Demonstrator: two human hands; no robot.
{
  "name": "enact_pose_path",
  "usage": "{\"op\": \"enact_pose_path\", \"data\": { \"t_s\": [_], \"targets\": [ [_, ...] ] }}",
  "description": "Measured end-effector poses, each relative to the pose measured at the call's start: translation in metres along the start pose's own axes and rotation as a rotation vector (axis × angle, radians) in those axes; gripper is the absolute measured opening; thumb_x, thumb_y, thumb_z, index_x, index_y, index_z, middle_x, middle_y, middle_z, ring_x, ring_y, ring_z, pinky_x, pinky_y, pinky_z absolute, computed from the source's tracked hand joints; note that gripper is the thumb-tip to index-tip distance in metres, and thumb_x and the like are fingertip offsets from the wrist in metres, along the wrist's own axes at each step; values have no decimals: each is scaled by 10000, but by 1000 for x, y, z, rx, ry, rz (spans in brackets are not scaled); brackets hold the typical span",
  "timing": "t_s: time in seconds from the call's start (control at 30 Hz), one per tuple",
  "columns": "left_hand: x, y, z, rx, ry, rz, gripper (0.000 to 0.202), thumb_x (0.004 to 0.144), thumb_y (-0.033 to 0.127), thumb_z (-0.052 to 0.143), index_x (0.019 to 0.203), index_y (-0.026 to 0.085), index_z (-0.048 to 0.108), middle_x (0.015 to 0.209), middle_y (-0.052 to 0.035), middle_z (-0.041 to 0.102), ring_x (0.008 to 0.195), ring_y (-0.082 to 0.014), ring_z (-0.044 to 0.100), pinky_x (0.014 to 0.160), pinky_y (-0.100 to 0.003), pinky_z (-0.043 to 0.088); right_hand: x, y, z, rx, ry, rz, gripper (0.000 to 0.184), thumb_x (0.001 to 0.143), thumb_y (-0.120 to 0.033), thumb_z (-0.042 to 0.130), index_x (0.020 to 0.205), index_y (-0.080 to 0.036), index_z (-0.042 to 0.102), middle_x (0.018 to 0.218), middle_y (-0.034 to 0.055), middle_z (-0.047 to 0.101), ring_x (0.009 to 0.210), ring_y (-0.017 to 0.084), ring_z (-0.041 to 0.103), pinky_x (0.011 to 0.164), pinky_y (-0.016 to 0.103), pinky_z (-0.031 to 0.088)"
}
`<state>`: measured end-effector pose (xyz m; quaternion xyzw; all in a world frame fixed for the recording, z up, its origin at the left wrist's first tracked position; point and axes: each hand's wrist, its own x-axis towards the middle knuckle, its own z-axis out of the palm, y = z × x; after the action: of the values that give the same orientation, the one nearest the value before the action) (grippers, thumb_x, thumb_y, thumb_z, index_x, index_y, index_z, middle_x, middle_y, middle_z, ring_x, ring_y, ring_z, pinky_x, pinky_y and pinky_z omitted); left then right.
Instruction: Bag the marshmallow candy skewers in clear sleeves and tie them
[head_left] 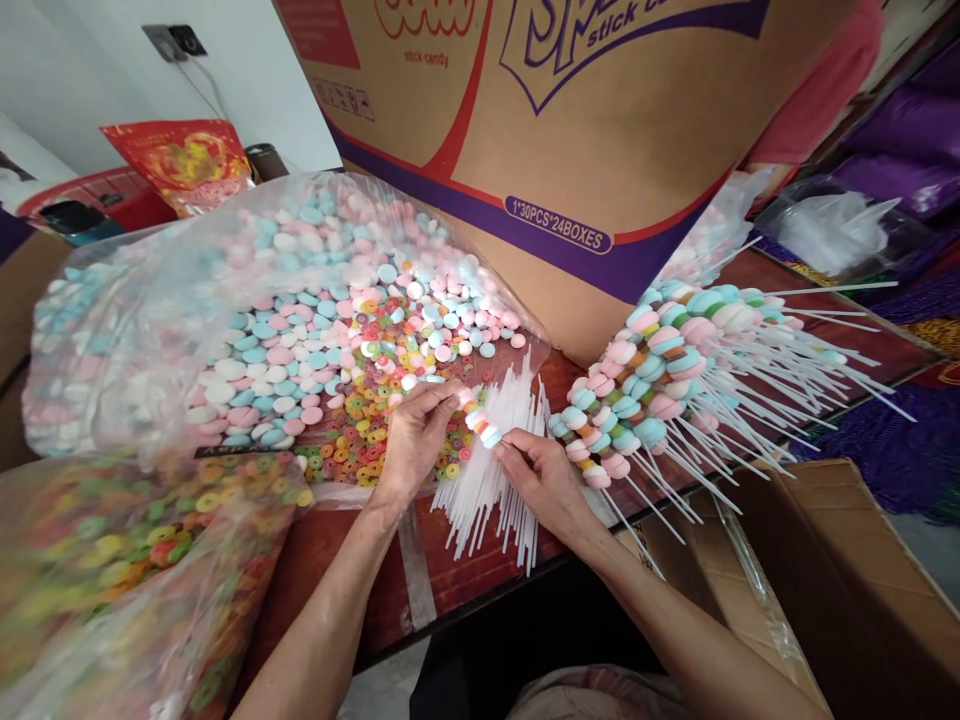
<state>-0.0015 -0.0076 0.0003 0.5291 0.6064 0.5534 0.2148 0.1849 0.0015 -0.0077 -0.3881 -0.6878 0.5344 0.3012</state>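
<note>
Between my two hands is a candy stick (480, 420) threaded with marshmallow-like discs and small coloured rings. My left hand (420, 430) pinches at its upper left end; exactly what lies between those fingertips is partly hidden. My right hand (544, 480) grips the lower right end by thumb and fingers. Under both hands lies a loose pile of white plastic sticks (491, 510). Left of my left hand are loose gummy rings (352, 440), with pink, blue and white candy discs (277, 350) behind them. Finished-looking candy skewers (645, 390) are stacked to the right, their sticks pointing right.
A large printed carton (570, 150) stands behind the pile. At the lower left bulges a clear bag of gummy rings (112, 560). A red snack pouch (184, 165) is at the back left. An open cardboard box (840, 560) sits below the table edge. A person's red sleeve (832, 90) shows beyond the carton.
</note>
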Motion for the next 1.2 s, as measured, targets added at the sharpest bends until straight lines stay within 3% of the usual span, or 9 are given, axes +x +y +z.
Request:
{"op": "enact_pose_path", "data": {
  "t_s": [0.2,0.53,0.8,1.03,1.2],
  "targets": [
    [-2,-4,2,-8,65,-46,203,854,298,651,985,194,765,982,-55,744,933,-178,672,890,-327,523,-1,-5,-2,-68,11,-14,310,939,-297,476,654,-195,412,595,-58,345,567,98,327,534,245,236],
    [-4,1,5,14,21,-67,187,837,321,666,920,192,772,942,-57,746,902,-183,671,878,-333,530,-1,-4,2,-16,41,56,296,924,-309,476,654,-197,434,561,-63,329,536,97,308,511,243,212],
    [-6,0,15,-106,91,-304,324,749,427,737,972,195,774,1017,-65,767,966,-239,687,969,-417,524,0,-7,10,10,144,14,289,915,-307,462,651,-202,412,561,-66,349,538,95,324,519,238,221],
    [-4,4,14,40,28,-193,352,780,490,684,989,223,778,1124,-73,741,1101,-266,651,1101,-464,433,6,-5,14,9,199,26,220,880,-246,449,669,-192,482,552,-70,356,521,91,328,504,231,218],
    [-2,1,14,29,7,-273,409,722,539,701,989,239,780,1156,-48,742,1179,-292,631,1153,-497,377,12,-3,18,-18,244,8,206,860,-210,459,658,-189,491,546,-66,381,513,90,342,496,233,213]
  ]
}}
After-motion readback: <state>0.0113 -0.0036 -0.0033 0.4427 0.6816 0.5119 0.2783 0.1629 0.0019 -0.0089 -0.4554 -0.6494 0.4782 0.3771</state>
